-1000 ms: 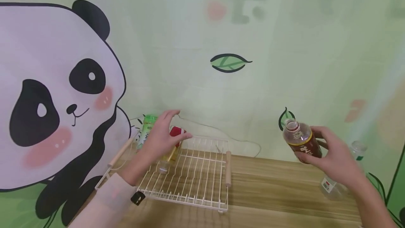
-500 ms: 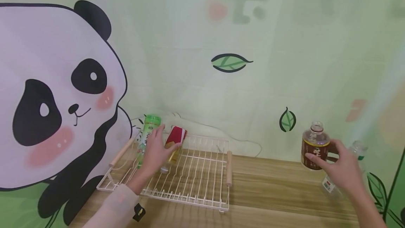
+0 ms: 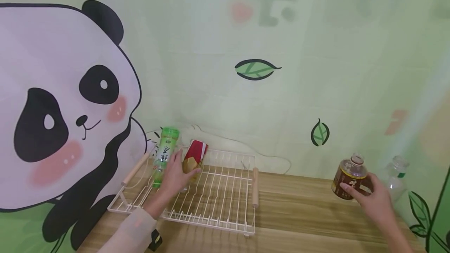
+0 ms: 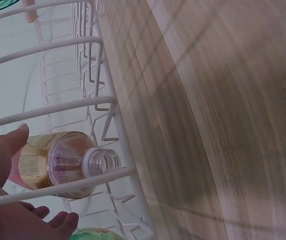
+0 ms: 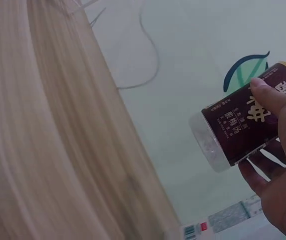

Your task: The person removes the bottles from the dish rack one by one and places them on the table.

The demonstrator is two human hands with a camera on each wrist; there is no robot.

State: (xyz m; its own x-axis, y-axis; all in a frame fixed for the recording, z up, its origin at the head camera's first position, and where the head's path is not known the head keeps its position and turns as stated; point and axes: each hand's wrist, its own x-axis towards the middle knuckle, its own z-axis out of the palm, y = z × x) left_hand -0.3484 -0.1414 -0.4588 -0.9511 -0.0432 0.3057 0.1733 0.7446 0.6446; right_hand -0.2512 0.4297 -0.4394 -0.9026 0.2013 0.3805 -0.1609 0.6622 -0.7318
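My left hand (image 3: pixel 174 177) is over the wire rack, its thumb and fingers spread on either side of a bottle with a red-and-gold label (image 3: pixel 191 161). That bottle lies in the rack; in the left wrist view its uncapped clear neck (image 4: pixel 102 162) points toward the front. Beside it, left of the hand, a green-labelled bottle (image 3: pixel 165 155) leans in the rack. My right hand (image 3: pixel 377 198) holds an uncapped bottle with a dark red-brown label (image 3: pixel 346 180), tilted, thumb across the label and fingers behind.
The white wire rack (image 3: pixel 225 227) with wooden handles (image 3: pixel 254 186) stands on the wooden table (image 3: pixel 299 214). A clear bottle (image 3: pixel 397 175) is at the right behind the right hand. A black item (image 3: pixel 154 241) is near the left sleeve. A printed curtain (image 3: pixel 211 100) hangs behind.
My left hand has lowered to either side of the red-and-gold bottle. My right hand first swung right with the dark-labelled bottle, then lowered it toward the table.
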